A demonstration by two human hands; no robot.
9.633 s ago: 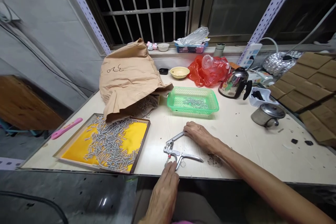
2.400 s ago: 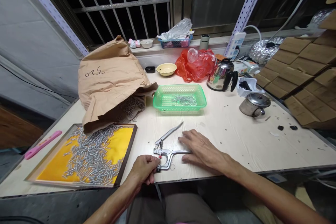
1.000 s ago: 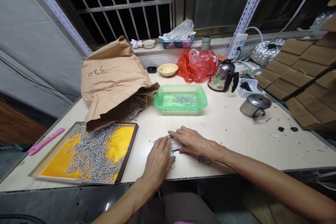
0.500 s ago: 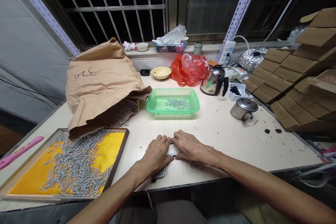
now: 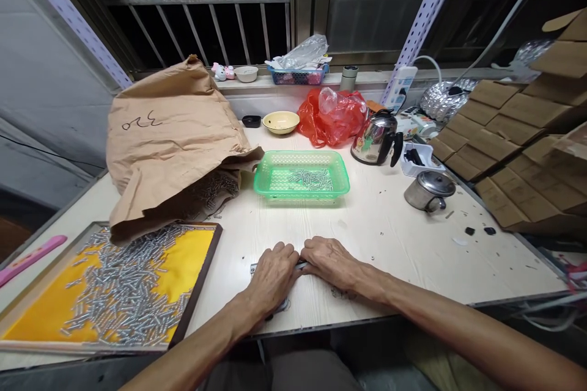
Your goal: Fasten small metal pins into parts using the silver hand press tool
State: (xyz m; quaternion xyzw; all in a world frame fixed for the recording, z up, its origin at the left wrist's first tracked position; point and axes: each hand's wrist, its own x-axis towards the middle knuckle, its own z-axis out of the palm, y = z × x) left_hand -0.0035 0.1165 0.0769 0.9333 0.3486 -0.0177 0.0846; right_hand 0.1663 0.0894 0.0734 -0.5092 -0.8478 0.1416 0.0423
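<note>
My left hand and my right hand meet above the table near its front edge, fingers closed around a narrow metal bar. Most of the bar is hidden by my fingers; a flat end with a hole shows left of my left hand. Under my left wrist lies a grey metal object, largely covered. Something small and hard to make out sits beneath my right wrist. Beyond my hands stands a green perforated basket holding small silvery metal pieces.
On the left, a yellow-lined tray bears many ridged metal pieces, below an open paper sack. A pink-handled object lies beyond. Rightward are a kettle, a lidded metal cup and stacked cardboard boxes.
Both hands have turned and tilted the metal bar; its end now pokes out left of my left hand. The gap between my hands has narrowed. The view has shifted slightly.
</note>
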